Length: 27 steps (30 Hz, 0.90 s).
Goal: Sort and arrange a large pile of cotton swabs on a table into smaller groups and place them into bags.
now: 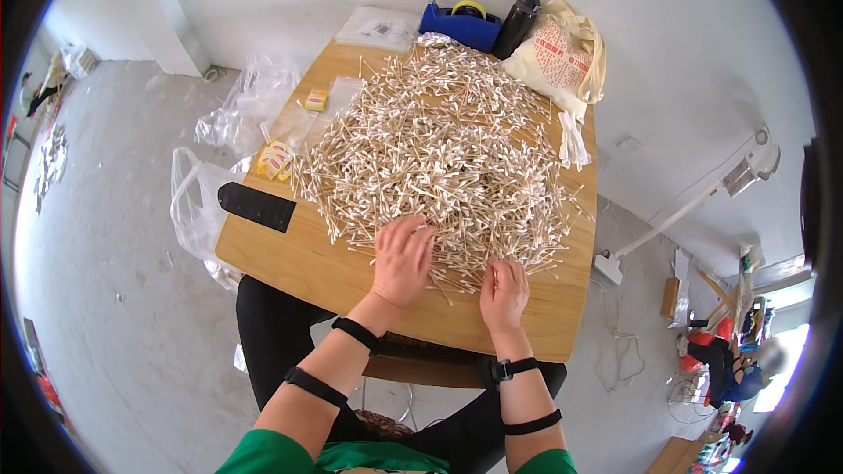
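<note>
Swabs (448, 167), heaped loose on table (334, 263); left hand (401, 263), fingers half-bent, right hand (503, 294), fingers curled, any hold hidden; may spill over near edge if swept carelessly.

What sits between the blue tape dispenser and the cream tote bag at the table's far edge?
In the head view, a black bottle sits between the blue tape dispenser and the cream tote bag.
</note>
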{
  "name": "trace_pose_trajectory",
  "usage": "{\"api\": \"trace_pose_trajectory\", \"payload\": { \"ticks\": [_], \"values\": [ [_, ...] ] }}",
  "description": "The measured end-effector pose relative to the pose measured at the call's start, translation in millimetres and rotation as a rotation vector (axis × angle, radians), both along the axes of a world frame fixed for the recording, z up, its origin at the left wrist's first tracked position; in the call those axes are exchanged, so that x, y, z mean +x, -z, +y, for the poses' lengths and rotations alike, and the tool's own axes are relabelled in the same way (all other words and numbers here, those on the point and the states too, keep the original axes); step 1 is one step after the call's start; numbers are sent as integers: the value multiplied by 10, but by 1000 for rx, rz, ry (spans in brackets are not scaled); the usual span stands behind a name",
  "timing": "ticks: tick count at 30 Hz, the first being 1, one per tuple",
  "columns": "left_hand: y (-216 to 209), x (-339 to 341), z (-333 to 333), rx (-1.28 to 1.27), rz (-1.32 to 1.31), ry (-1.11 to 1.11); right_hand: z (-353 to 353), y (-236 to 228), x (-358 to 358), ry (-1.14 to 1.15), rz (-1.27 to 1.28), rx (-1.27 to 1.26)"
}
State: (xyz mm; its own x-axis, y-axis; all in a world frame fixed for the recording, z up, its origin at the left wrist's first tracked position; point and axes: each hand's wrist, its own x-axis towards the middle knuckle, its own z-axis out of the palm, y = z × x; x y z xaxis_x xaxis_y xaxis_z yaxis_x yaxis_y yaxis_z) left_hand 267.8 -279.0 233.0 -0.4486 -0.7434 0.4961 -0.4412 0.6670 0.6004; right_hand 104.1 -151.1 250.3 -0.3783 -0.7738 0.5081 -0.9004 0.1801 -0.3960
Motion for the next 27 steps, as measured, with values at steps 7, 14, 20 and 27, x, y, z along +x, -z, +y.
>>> {"api": "trace_pose_trajectory", "payload": {
  "ticks": [7, 14, 20, 27],
  "values": [
    [-206, 39, -661, -59, 56, -248, 353, 144, -116, 164, -92, 3],
    [-272, -189, -1009, 110, -106, -209, 305, 203, -112, 280, -172, 8],
    [-294, -216, -1104, 180, -219, -184, 309, 207, -123, 268, -170, 4],
    [-455, -354, -1227, 270, -458, -155, 302, 185, -115, 267, -137, 8]
  ]
}}
